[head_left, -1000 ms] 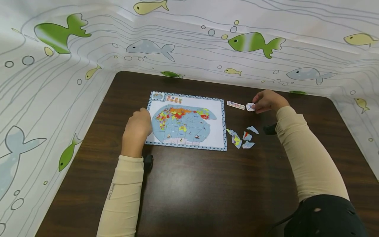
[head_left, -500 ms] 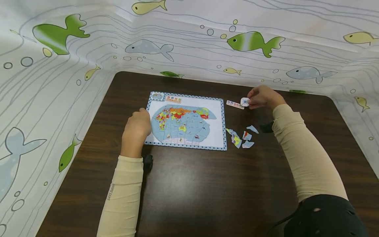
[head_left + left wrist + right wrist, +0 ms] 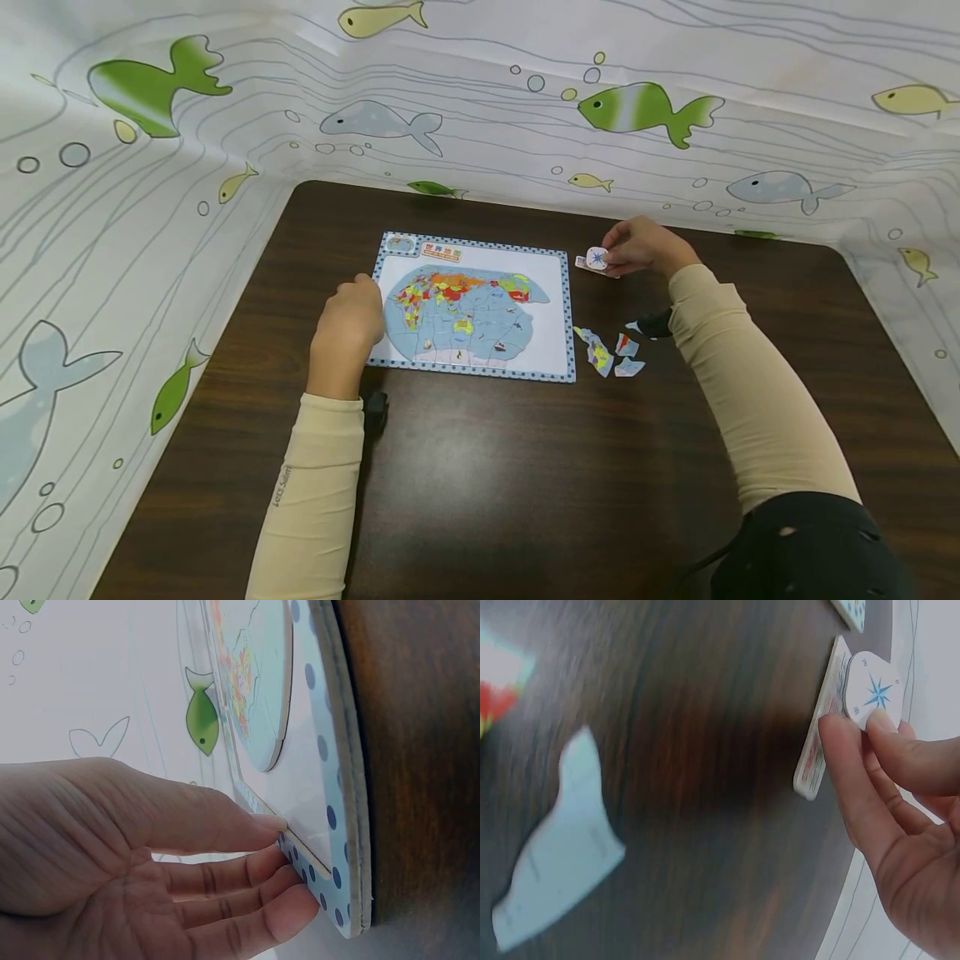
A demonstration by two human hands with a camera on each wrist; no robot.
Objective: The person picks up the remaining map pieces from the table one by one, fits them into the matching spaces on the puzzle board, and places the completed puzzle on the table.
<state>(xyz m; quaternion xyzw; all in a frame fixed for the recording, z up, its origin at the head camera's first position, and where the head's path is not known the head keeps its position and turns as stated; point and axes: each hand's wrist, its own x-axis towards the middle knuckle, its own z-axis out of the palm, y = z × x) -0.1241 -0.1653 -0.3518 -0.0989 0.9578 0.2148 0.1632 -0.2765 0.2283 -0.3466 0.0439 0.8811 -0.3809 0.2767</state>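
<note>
Between thumb and fingertips of my right hand (image 3: pixel 647 244) is a small white compass puzzle piece (image 3: pixel 597 258), its blue star facing up in the right wrist view. The piece is held over a narrow title strip (image 3: pixel 814 754) and partly covers it; whether they touch I cannot tell. My left hand (image 3: pixel 350 314) grips the left edge of the world-map puzzle board (image 3: pixel 551 354), thumb on the dotted border in the left wrist view. Blue map pieces with coloured lands fill much of the board's recess; a white area shows at the right.
Several loose map pieces lie right of the board, among them a long blue-and-yellow piece (image 3: pixel 597 354) and a pale blue one (image 3: pixel 629 367). A dark wrist camera (image 3: pixel 657 323) overhangs another. A fish-printed sheet (image 3: pixel 487 142) walls the brown table (image 3: pixel 480 467).
My right hand has moved left with the compass piece, from beside the title strip to over it. The left hand and the board have stayed in place.
</note>
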